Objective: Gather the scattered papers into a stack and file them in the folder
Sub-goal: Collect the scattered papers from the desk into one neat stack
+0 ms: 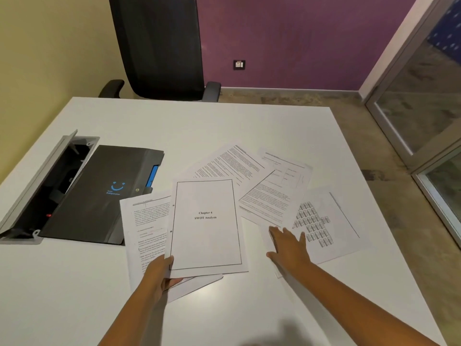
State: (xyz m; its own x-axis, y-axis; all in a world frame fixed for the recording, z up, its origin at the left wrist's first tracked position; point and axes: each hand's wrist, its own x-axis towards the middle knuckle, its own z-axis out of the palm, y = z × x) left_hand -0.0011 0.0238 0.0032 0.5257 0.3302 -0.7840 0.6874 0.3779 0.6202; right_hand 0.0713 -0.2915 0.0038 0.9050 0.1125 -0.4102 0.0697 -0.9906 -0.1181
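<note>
Several printed papers lie spread on the white table [224, 126]. My left hand [159, 273] pinches the lower left corner of the title sheet "Chapter 4 SWOT Analysis" [205, 226], which lies over a text page [144, 228]. My right hand [289, 245] rests flat, fingers straight, on the edge of a sheet with small printed pictures [324, 226]. Two more text pages [229, 163] [274, 193] fan out behind. A black folder [99, 196] with a blue smile logo lies shut at the left, its corner touching the text page.
An open cable box [42, 188] with a raised grey lid is set into the table left of the folder. A black office chair [159, 48] stands at the far edge. Glass doors [424, 108] are at the right, beyond the table edge.
</note>
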